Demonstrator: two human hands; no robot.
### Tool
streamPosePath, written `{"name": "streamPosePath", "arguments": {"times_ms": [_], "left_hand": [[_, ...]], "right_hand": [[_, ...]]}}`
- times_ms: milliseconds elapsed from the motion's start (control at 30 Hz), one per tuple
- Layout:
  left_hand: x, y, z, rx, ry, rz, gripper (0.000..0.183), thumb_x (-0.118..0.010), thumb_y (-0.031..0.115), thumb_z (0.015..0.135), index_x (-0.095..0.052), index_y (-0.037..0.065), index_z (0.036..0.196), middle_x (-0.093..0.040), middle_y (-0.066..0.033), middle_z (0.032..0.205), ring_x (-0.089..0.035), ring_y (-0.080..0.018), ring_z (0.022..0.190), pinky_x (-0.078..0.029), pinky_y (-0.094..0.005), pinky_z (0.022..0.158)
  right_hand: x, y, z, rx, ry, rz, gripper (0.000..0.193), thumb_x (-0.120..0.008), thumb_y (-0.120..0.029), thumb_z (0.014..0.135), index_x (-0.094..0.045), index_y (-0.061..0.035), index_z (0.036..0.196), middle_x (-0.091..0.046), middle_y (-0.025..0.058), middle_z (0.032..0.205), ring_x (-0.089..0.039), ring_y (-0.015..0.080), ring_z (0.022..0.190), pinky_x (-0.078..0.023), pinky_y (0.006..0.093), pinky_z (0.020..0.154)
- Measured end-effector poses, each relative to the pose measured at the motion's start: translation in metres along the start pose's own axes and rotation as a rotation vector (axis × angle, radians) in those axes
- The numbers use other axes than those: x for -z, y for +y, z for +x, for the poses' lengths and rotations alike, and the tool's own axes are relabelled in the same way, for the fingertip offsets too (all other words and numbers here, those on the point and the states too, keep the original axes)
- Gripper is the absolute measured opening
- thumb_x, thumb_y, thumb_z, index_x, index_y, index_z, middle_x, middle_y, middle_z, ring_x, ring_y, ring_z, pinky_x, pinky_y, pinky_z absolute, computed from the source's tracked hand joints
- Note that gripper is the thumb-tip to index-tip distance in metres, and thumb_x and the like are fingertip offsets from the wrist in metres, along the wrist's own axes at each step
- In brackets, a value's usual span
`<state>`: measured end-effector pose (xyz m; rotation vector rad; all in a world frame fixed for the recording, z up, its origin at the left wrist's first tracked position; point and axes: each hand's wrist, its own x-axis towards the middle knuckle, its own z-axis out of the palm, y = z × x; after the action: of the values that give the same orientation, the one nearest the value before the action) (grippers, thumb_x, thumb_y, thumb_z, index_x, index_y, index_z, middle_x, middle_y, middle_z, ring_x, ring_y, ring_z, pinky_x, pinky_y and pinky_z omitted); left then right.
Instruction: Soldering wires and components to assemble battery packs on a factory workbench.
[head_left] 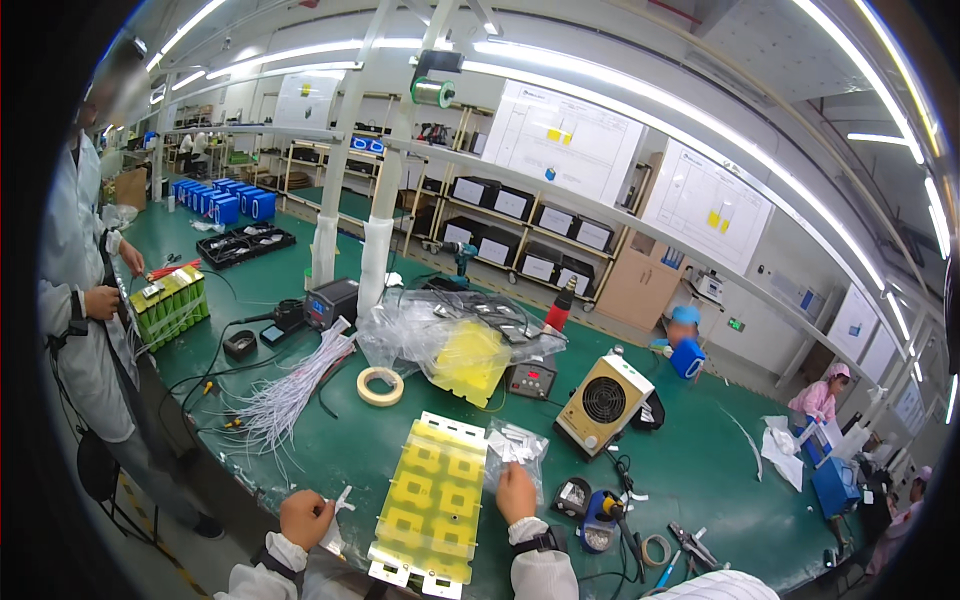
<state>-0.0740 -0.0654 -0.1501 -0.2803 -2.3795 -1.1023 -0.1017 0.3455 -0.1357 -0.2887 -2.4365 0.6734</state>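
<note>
Two hands worked at the near edge of the green counter (pixel 330 450), one on each side of a yellow panel (pixel 430 505) that lay flat with its short white end just at that edge. The left hand (pixel 305 518) was clenched around a small white piece (pixel 343 497) beside the panel's left side. The right hand (pixel 517 492) lay just off the panel's right side, its fingers curled down onto a clear plastic bag of small parts (pixel 515 445); whether it pinched anything out of the bag was hard to tell from this angle.

To fit the piece well, the panel probably ought to stay flat and square to the edge, with the bag kept close by.

Further back sat a roll of tape (pixel 380 386), a bundle of white wires (pixel 290 390) and a small beige fan (pixel 603 403).
</note>
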Motion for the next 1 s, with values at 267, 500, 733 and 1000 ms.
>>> {"name": "streamPosePath", "arguments": {"times_ms": [267, 500, 733, 1000], "left_hand": [[-0.012, 0.011, 0.002, -0.058, -0.054, 0.060, 0.029, -0.078, 0.021, 0.081, -0.060, 0.006, 0.064, -0.058, -0.0112, 0.065, -0.060, -0.0333, 0.062, -0.046, -0.0436, 0.057], [-0.009, 0.015, 0.004, -0.068, -0.001, 0.055, 0.028, -0.078, 0.016, 0.079, -0.058, 0.005, 0.064, -0.057, -0.0124, 0.064, -0.058, -0.0336, 0.060, -0.044, -0.0436, 0.055], [-0.009, 0.012, 0.004, -0.058, 0.005, -0.027, 0.025, -0.078, 0.011, 0.081, -0.059, 0.002, 0.066, -0.057, -0.0124, 0.063, -0.057, -0.0298, 0.058, -0.043, -0.0402, 0.054], [0.043, 0.038, -0.019, 0.142, 0.073, -0.336, 0.023, -0.066, 0.003, 0.092, -0.058, -0.002, 0.071, -0.059, -0.0038, 0.063, -0.054, -0.0104, 0.061, -0.043, -0.0285, 0.057]], "right_hand": [[-0.062, 0.084, 0.073, -0.041, 0.043, -0.249, 0.019, -0.058, -0.020, 0.094, -0.068, -0.0077, 0.104, -0.069, 0.0199, 0.097, -0.065, 0.0432, 0.091, -0.052, 0.0549, 0.076], [-0.018, 0.040, 0.064, -0.327, 0.144, 0.775, 0.023, -0.056, -0.011, 0.101, -0.058, -0.0003, 0.121, -0.072, 0.0127, 0.091, -0.060, 0.0158, 0.064, -0.049, 0.0303, 0.059], [0.044, 0.014, 0.006, -0.606, -0.022, 1.248, 0.025, -0.060, -0.007, 0.099, -0.050, 0.0002, 0.121, -0.067, 0.0091, 0.095, -0.056, 0.0118, 0.064, -0.048, 0.0254, 0.060], [0.076, 0.003, -0.074, -0.317, -0.237, 0.514, 0.020, -0.063, -0.013, 0.097, -0.064, -0.0001, 0.112, -0.069, 0.0149, 0.093, -0.069, 0.0273, 0.076, -0.056, 0.0368, 0.071]]}}
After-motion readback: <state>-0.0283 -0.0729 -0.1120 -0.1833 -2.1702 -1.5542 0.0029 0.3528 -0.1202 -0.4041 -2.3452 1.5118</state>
